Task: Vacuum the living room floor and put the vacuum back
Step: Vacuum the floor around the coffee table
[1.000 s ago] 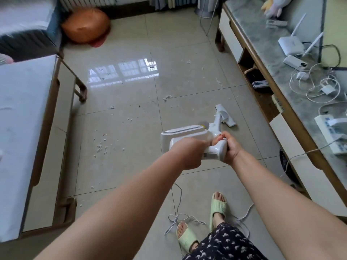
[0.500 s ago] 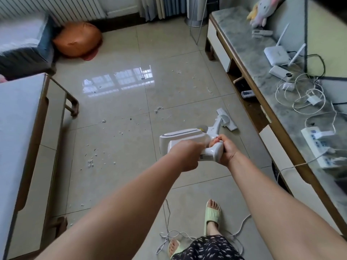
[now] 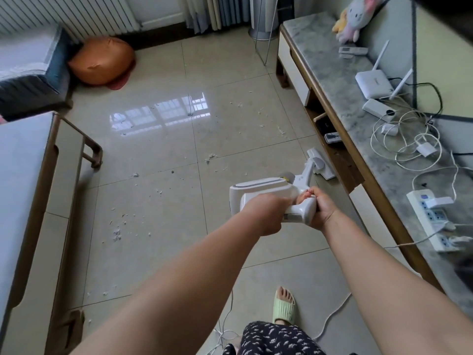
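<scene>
The tiled floor (image 3: pixel 158 139) fills most of the view, glossy, with a window's reflection near its middle and pale scraps of litter (image 3: pixel 117 233) scattered over it — too small to tell what they are. At the left a grey-topped desk (image 3: pixel 23 190) is cut off by the frame edge; at the right a long marble-topped desk (image 3: pixel 340 80) runs out of view at the lower corner, carrying a router (image 3: pixel 373 84), tangled white cables (image 3: pixel 407 139) and a power strip (image 3: pixel 432 219). An orange cushion (image 3: pixel 102 61) lies by the far wall.

The white vacuum (image 3: pixel 266 187) is held over the floor in front of the person, its wand slanting down to the floor head (image 3: pixel 320 163), which sits on the tiles just beside the right desk's base. The left hand (image 3: pixel 263 216) is clenched round the handle — its fingers hidden behind the knuckles. The right hand (image 3: pixel 321 211) grips the rear of the body, its fingers (image 3: pixel 309 193) curled over the top. Only one foot, in a green slipper (image 3: pixel 282 310), shows clearly; the other is hidden at the bottom edge.
</scene>
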The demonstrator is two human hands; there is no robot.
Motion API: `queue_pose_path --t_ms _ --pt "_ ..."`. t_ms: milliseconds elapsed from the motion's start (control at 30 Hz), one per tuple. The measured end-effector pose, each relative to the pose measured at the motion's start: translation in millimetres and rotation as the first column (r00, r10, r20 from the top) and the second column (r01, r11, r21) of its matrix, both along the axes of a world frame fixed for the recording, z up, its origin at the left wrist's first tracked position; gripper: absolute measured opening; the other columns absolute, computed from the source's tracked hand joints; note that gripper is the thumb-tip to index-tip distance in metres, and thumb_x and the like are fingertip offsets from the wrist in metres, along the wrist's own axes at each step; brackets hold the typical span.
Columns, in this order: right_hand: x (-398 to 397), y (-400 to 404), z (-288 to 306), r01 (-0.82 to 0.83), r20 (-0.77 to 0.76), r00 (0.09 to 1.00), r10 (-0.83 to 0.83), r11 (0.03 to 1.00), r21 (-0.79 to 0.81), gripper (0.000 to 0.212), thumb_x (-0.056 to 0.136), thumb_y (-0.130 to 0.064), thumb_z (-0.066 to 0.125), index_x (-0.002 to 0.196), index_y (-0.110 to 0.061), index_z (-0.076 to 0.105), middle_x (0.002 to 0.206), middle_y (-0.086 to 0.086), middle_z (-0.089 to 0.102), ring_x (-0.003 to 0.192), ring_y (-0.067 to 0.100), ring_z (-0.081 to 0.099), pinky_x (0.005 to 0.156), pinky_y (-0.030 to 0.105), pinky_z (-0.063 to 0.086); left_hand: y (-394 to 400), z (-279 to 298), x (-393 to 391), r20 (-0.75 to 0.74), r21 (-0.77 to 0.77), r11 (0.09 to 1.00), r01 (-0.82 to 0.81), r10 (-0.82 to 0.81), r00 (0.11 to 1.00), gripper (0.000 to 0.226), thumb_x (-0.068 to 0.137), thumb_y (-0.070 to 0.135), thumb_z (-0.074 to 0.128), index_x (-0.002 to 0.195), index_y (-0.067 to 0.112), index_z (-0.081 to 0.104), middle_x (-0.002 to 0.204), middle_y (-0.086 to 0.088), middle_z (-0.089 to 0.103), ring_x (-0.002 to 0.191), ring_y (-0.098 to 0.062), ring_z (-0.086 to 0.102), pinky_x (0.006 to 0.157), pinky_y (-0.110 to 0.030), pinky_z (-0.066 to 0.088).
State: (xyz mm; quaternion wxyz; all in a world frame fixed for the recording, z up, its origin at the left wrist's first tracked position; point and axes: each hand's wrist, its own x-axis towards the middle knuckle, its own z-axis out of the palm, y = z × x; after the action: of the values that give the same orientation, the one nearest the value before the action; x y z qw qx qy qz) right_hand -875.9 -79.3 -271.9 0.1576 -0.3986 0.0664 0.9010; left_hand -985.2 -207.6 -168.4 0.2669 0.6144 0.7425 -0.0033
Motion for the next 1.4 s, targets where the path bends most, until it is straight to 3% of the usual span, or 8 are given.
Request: queue_pose_path --t_ms 300,567,667,767,967,1100,1167,1400 --pt "-23.0 4.2 10.2 -0.034 0.003 0.999 0.034 0.999 0.023 0.064 0.004 0.018 0.079 0.047 -0.014 0.043 0.045 -0.007 0.045 0.035 0.006 0.047 0.039 0.017 0.046 2.3 10.3 -17.8 -0.028 -0.011 0.999 -0.036 0.036 0.999 0.048 0.083 0.007 0.055 0.126 0.029 0.055 0.109 -0.004 0.065 0.100 -0.030 0.059 0.072 -0.031 0.042" --pt "-47.5 -64.9 24.6 -0.127 -0.007 0.992 0.127 0.991 0.031 0.060 0.002 0.017 0.078 0.044 -0.012 0.047 0.045 -0.008 0.047 0.037 0.005 0.047 0.044 0.017 0.047 -74.8 24.6 -31.7 -0.042 -0.010 0.995 -0.097 0.097 0.994 0.039 0.082 0.005 0.055 0.115 0.024 0.060 0.102 -0.004 0.066 0.093 -0.028 0.060 0.071 -0.031 0.044" --pt "-59.1 -103.4 34.5 -0.190 0.067 0.980 0.187 0.980 0.052 0.040 0.030 0.009 0.077 0.044 -0.013 0.046 0.044 -0.008 0.046 0.036 0.004 0.046 0.045 0.014 0.045 -111.1 28.6 -36.8 -0.048 -0.052 0.981 -0.187 0.185 0.982 0.032 0.086 0.009 0.056 0.113 0.024 0.061 0.092 -0.002 0.061 0.088 -0.026 0.058 0.071 -0.029 0.042" --pt "-71.7 -144.0 42.8 -0.228 0.159 0.963 0.216 0.972 0.058 0.022 0.059 -0.005 0.052 0.040 -0.013 0.044 0.041 -0.008 0.045 0.034 0.003 0.043 0.045 0.013 0.043 -151.2 32.0 -40.2 -0.054 -0.134 0.954 -0.270 0.265 0.963 0.022 0.089 0.014 0.056 0.109 0.021 0.061 0.087 -0.001 0.055 0.085 -0.025 0.054 0.075 -0.031 0.044" --pt "-83.1 -221.0 58.4 -0.316 0.157 0.938 0.310 0.949 0.012 0.017 0.064 -0.005 0.053 0.051 -0.014 0.046 0.045 -0.007 0.049 0.037 0.003 0.046 0.049 0.014 0.046 -237.5 38.6 -38.6 -0.072 -0.061 0.944 -0.324 0.319 0.945 0.032 0.083 0.016 0.059 0.113 0.027 0.063 0.096 -0.001 0.066 0.085 -0.026 0.060 0.066 -0.030 0.042" --pt "-86.6 -258.3 66.8 -0.387 0.148 0.913 0.381 0.922 0.009 0.040 0.089 -0.012 0.047 0.049 -0.012 0.048 0.044 -0.006 0.049 0.033 0.004 0.047 0.043 0.012 0.045 -279.4 52.7 -28.5 -0.036 0.009 0.929 -0.370 0.371 0.928 0.040 0.083 0.013 0.060 0.120 0.028 0.058 0.101 0.000 0.066 0.087 -0.025 0.060 0.070 -0.031 0.045" --pt "-91.0 -284.0 71.5 -0.438 0.138 0.891 0.433 0.899 0.005 0.039 0.092 -0.017 0.048 0.054 -0.013 0.048 0.044 -0.006 0.049 0.033 0.005 0.047 0.043 0.013 0.045 -309.2 62.0 -22.3 -0.030 0.049 0.919 -0.392 0.393 0.919 0.044 0.083 0.010 0.059 0.123 0.029 0.054 0.104 0.001 0.064 0.085 -0.023 0.058 0.071 -0.030 0.045" --pt "-122.1 -394.8 72.6 -0.675 0.121 0.733 0.669 0.738 0.006 0.034 0.089 -0.011 0.048 0.055 -0.014 0.047 0.046 -0.004 0.049 0.036 0.006 0.048 0.046 0.014 0.046 -422.7 49.9 -10.0 -0.037 -0.018 0.741 -0.671 0.670 0.741 0.037 0.082 0.019 0.061 0.114 0.035 0.054 0.102 0.003 0.065 0.092 -0.024 0.061 0.077 -0.036 0.051"
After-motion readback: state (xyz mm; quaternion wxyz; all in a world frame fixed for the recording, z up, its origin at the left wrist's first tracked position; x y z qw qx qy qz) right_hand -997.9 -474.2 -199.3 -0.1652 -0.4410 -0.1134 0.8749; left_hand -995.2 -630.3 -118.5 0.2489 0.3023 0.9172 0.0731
